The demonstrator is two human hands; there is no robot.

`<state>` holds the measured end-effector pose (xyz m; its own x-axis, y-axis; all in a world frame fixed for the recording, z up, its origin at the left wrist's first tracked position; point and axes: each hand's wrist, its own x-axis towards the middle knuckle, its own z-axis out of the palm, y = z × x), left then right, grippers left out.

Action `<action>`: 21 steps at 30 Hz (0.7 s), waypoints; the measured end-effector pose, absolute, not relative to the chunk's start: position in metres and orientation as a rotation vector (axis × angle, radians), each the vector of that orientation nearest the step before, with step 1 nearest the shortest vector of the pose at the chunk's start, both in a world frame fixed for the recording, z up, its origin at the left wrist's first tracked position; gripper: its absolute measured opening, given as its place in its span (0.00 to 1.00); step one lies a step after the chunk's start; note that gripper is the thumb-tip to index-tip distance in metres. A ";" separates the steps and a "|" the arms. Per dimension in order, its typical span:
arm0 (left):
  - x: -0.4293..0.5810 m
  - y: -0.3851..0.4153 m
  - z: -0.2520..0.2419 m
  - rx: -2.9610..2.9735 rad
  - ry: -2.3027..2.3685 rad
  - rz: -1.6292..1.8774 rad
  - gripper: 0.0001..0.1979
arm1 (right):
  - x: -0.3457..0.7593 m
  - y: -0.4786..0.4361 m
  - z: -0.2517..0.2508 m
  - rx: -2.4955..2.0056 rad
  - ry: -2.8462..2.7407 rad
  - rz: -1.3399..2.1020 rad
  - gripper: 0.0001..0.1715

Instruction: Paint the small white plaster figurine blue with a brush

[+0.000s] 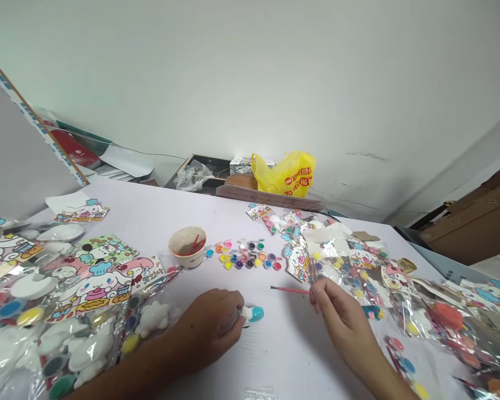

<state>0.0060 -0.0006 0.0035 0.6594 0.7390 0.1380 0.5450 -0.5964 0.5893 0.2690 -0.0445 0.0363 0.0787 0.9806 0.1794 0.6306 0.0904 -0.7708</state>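
My left hand point(214, 322) is closed around a small white figurine point(254, 314) with a bright blue painted end. Most of the figurine's near side is hidden by my fingers. In my right hand point(337, 311) a thin red paintbrush point(294, 290) is pinched, its dark bristles pointing left, apart from the figurine. Beyond both hands lie rows of small paint pots point(250, 260) in many colours. To their left stands a paper cup point(187, 261) of cloudy water with red sticks in it.
Clear packets point(87, 333) with white figures, paint pots and cartoon cards cover the left side of the white table point(216, 211). More packets point(416, 316) lie on the right, near a painted blue piece point(373, 312). A yellow plastic bag point(289, 175) sits past the far edge.
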 end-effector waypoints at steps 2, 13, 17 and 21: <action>0.006 -0.001 0.001 2.365 1.014 0.534 0.07 | 0.253 -0.022 0.052 -1.580 -1.732 0.556 0.20; 0.006 -0.003 -0.002 2.373 1.011 0.544 0.06 | 0.163 0.085 0.063 -1.406 -2.349 0.159 0.13; 0.006 -0.002 -0.001 2.360 1.010 0.547 0.07 | 0.158 0.098 0.063 -1.399 -2.438 0.160 0.12; 0.008 -0.003 0.001 2.364 0.988 0.565 0.08 | 0.156 0.107 0.068 -1.357 -2.531 0.198 0.13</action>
